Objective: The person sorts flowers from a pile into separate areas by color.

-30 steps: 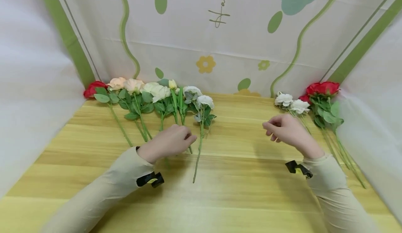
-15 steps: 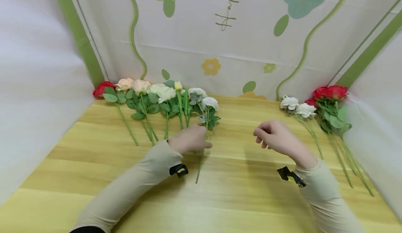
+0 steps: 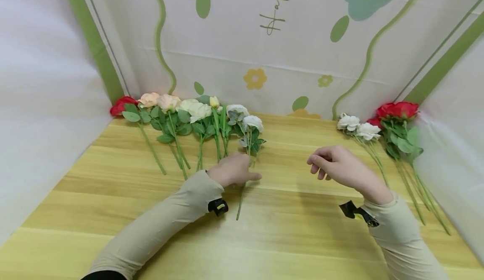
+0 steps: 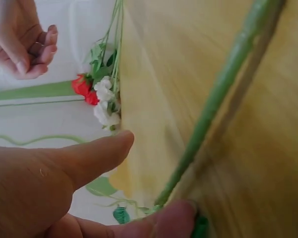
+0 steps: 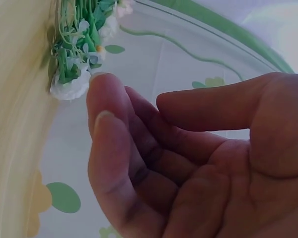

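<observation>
White flower [image 3: 252, 123]: my landmark, lying on the bench [image 3: 280, 246]; the red flowers [image 3: 398, 110] sit well to its right.
Left hand [image 3: 231, 170]: over the white flower's stem [image 3: 240, 204], thumb and fingers apart; whether they touch it I can't tell.
Right hand [image 3: 336, 166]: right of the white flower, fingers loosely curled, holding nothing.
Reach: I judge it's for that stem.
Pinch: next seems to call for bringing thumb and fingers together round it.
</observation>
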Motion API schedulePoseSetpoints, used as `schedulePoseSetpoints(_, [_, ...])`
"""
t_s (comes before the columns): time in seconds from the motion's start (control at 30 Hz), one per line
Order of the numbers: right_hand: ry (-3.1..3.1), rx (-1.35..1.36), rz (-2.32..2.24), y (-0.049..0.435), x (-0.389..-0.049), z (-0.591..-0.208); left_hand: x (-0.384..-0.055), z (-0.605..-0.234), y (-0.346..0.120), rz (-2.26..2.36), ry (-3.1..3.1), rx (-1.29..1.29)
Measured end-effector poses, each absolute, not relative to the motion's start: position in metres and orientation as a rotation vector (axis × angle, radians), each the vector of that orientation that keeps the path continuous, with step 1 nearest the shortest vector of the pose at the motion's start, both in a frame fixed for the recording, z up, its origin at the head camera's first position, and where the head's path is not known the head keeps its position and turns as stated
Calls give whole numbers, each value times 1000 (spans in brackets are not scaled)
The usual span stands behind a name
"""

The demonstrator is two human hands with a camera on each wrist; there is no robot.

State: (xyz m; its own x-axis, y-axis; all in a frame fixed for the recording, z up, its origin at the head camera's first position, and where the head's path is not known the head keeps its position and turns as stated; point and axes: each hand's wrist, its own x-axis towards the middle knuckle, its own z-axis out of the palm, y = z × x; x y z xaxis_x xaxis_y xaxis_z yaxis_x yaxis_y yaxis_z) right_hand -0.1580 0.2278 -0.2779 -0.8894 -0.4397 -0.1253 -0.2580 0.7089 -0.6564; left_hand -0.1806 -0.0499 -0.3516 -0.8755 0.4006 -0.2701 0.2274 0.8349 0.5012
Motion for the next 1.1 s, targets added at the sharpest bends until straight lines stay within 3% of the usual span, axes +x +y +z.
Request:
schedulePoseSetpoints(0.7, [2616, -571, -982, 210, -157, -285, -192, -357, -68, 775, 2536, 452])
schedulePoseSetpoints(1.1, [2591, -517, -1004, 216, -158, -289, -202, -342, -67, 1025, 2461, 527])
